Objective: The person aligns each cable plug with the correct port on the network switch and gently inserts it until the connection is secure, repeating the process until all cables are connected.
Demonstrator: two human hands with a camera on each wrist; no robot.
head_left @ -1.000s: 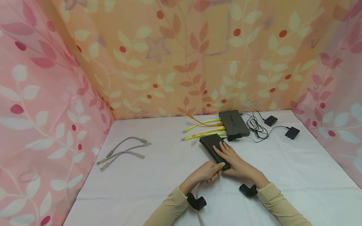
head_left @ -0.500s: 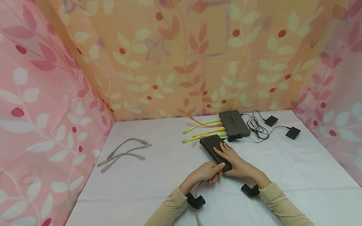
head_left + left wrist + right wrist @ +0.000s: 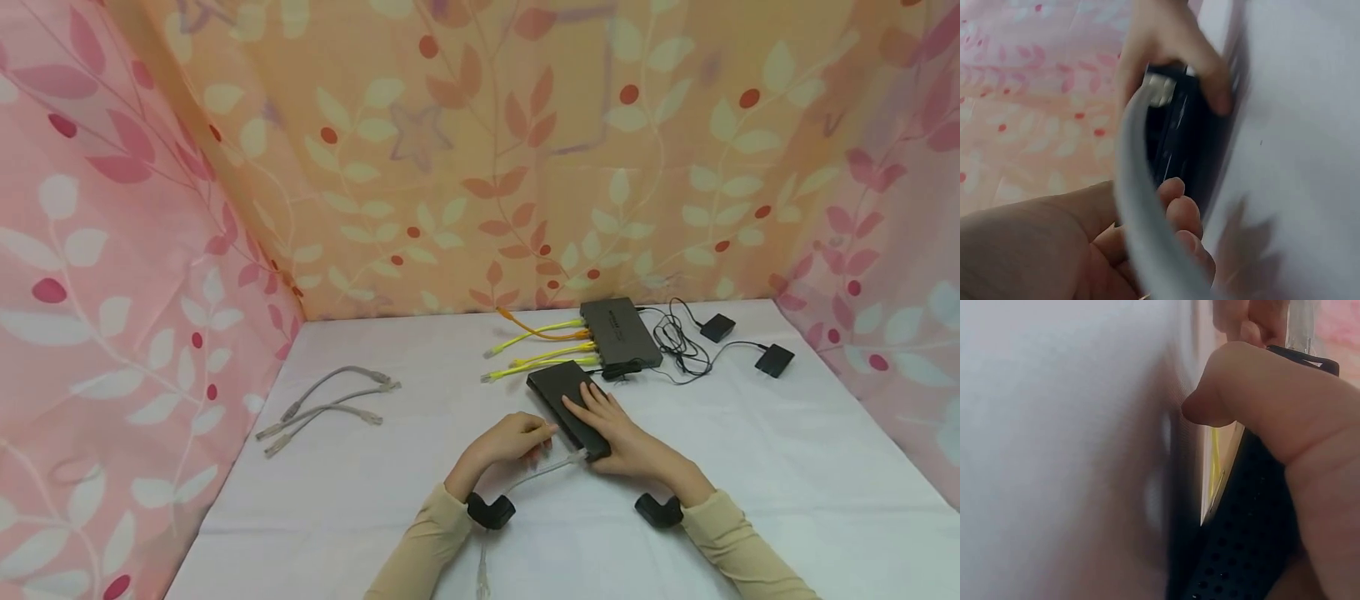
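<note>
A black network switch (image 3: 557, 390) lies tilted near the middle of the table, its row of ports facing left. My right hand (image 3: 628, 440) holds its near end, fingers spread over the top and thumb under the edge. A grey network cable (image 3: 542, 472) has its plug (image 3: 1161, 90) in the port nearest that end, as the left wrist view shows. My left hand (image 3: 516, 437) hovers just left of the ports, fingers loosely bent and holding nothing. From the plug the cable runs back under my left wrist, its free end (image 3: 482, 575) lying toward the front.
Behind stands a second black switch (image 3: 621, 335) with several yellow cables (image 3: 536, 364) and an orange cable (image 3: 543, 335) in its ports. Black power adapters (image 3: 717, 327) with coiled cords lie to its right. Several loose grey cables (image 3: 326, 408) lie at left.
My left hand has let go of the grey cable's plug and drawn back to the left, leaving the plug visible in the switch's end port. The right hand has kept its place.
</note>
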